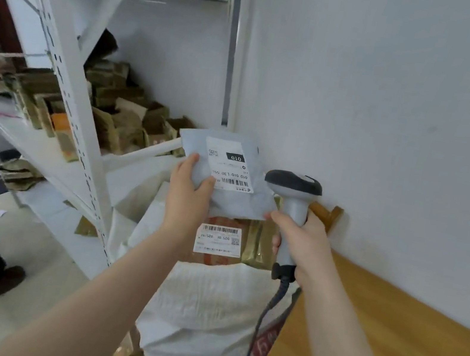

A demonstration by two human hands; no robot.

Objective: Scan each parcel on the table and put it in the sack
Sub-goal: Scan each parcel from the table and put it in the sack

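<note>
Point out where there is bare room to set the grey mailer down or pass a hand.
Bare: the wooden table between the sack and the wall. Some floor shows left of the sack, beyond the shelf upright. Crowded: the sack mouth, largely taken up by a brown parcel, and the middle shelf, packed with brown packets.

Bare left hand point(187, 197) and bare right hand point(308, 244); left forearm point(114, 282) and right forearm point(349, 339) likewise uncovered right down to the lower edge. Slim wrists.
</note>
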